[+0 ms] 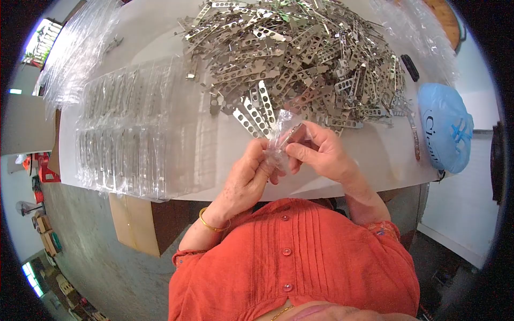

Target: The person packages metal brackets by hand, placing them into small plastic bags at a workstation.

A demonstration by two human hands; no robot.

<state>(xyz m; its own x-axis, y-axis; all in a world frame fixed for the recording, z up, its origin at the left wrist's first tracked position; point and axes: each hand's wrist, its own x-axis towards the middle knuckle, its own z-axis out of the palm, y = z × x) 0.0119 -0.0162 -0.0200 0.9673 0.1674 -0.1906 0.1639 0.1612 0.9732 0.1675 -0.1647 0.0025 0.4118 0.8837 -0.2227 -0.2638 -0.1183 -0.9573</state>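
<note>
Between my hands, near the table's front edge, is a small clear plastic bag [277, 145], crumpled and shiny. My left hand [250, 170] is closed on the bag's left side, thumb against the film. The fingers of my right hand [324, 154] pinch a slim metal strip [292, 134], which overlaps the bag in this view; its lower end is hidden by fingers and film. Just beyond the bag, several flat metal strips with round holes [256, 115] lie fanned out. Behind them rises a large heap of similar perforated metal strips [300, 59].
Filled clear plastic sleeves [123, 158] lie in two rows at the left on the white table [195, 160]. Loose plastic film [80, 53] is stacked at the far left, more [423, 37] at the far right. A blue bag [445, 128] sits at the right edge. A cardboard box [134, 222] stands below.
</note>
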